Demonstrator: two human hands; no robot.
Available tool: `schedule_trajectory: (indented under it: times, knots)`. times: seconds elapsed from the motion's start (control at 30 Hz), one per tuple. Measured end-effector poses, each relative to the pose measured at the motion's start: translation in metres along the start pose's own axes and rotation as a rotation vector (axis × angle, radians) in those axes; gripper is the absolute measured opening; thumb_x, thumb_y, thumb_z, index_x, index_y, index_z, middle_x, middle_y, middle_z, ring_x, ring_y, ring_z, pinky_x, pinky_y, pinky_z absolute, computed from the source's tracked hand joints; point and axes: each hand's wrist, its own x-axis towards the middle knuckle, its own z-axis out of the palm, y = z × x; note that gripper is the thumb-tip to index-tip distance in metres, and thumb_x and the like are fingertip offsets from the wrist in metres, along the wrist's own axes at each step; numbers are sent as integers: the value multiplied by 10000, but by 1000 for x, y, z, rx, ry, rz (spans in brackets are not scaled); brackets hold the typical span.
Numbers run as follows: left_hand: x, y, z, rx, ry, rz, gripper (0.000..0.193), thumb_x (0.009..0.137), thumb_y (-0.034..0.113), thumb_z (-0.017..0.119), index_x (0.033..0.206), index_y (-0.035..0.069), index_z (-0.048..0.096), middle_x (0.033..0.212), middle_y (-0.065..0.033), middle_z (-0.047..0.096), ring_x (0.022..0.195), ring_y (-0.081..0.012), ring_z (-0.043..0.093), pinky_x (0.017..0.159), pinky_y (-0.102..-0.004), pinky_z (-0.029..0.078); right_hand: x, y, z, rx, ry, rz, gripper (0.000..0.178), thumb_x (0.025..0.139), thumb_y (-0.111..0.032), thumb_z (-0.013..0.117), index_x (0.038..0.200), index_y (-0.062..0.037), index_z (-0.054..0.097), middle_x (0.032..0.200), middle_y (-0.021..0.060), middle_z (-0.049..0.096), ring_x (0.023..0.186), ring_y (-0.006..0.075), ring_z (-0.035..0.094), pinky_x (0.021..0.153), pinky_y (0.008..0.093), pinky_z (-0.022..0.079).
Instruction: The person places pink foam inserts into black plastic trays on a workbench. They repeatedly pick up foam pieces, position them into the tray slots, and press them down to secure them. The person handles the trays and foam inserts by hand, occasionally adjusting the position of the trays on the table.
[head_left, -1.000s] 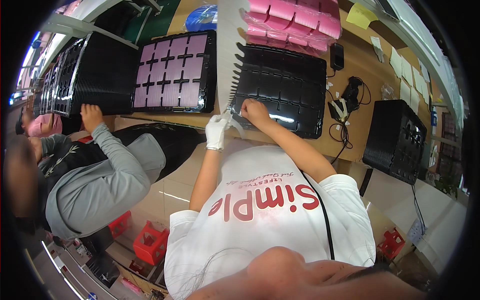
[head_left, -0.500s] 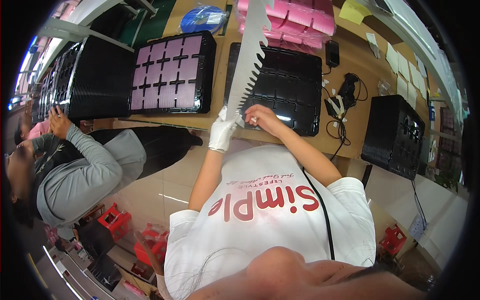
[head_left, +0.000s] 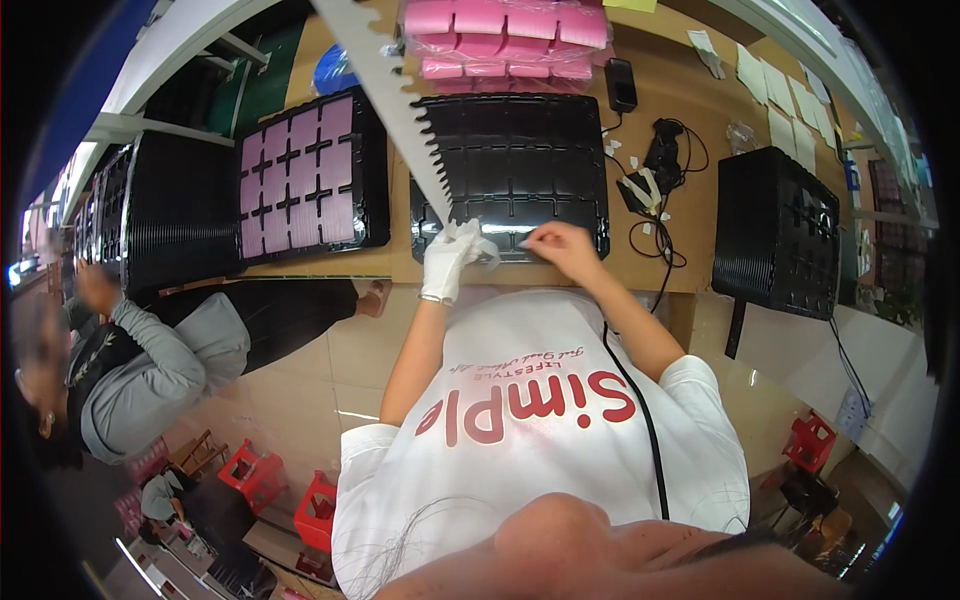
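My left hand (head_left: 446,268), in a white glove, is closed round the lower end of a long white strip (head_left: 395,105) with a row of notches along one edge. The strip slants up and left, past the top of the view. A loose pale end (head_left: 488,252) shows beside the glove. My bare right hand (head_left: 568,250) is just to the right, thumb and fingers pinched on a small white piece (head_left: 526,243), its exact kind unclear. Both hands are over the near edge of a shiny black moulded plastic tray (head_left: 510,165) with its cells facing up.
Wrapped pink foam pieces (head_left: 505,30) lie behind the tray. On the left are a black tray with pink inserts (head_left: 300,170) and stacked black trays (head_left: 185,205), a co-worker (head_left: 170,350) beside them. Black cables (head_left: 665,155) and another tray stack (head_left: 770,240) are right.
The strip leans further left and my right hand has moved right, away from the glove. The view has shifted, so the table things appear further left.
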Motion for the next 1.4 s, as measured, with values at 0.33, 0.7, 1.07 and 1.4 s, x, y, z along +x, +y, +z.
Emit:
schedule_trajectory:
  times: [0.33,0.7,1.07,1.4]
  knots:
    - [10,-11,3,153,21,-3,307,833,265,745,933,-8,646,738,-17,629,586,-42,562,526,-168,450,6,69,-58,-644,319,-57,117,743,-167,702,769,-95,614,630,69,582,589,266,592,558,400,460]
    - [8,-9,1,118,-10,33,360,815,274,762,975,-26,643,724,-12,624,581,-43,556,532,-163,446,-12,60,-64,-477,101,15,118,739,-159,710,823,-101,651,613,39,568,582,197,587,558,321,460]
    - [-25,-21,-73,671,166,185,344,798,309,758,907,-10,686,752,-66,675,633,-104,592,634,-259,477,-233,252,-158,-1225,754,794,253,823,-129,636,1051,-26,594,1062,171,626,981,314,615,843,398,491]
    - [-28,-29,-109,678,275,253,305,813,261,757,875,-30,688,788,-56,691,692,-80,574,682,-261,480,92,-58,-130,-696,589,-809,202,774,-16,677,973,-41,651,940,125,631,869,313,601,767,400,483]
